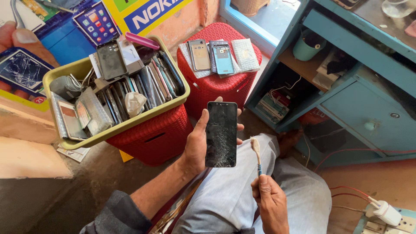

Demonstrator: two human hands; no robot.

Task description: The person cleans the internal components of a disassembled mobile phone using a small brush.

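Observation:
My left hand (197, 145) holds a black smartphone (221, 134) upright, its cracked screen facing me, thumb on the left edge and fingers behind. My right hand (269, 203) grips a toothbrush (257, 152) by its blue handle, the worn bristle head pointing up just right of the phone's lower corner, not touching it. Both hands hover above my lap in light grey trousers (234, 199).
An olive tray (117, 128) full of phone parts sits on a red basket (151, 138) at left. A second red basket (216, 84) carries several phone backs. A blue cabinet (368, 117) stands at right. A white plug (385, 212) with red wires lies at the lower right.

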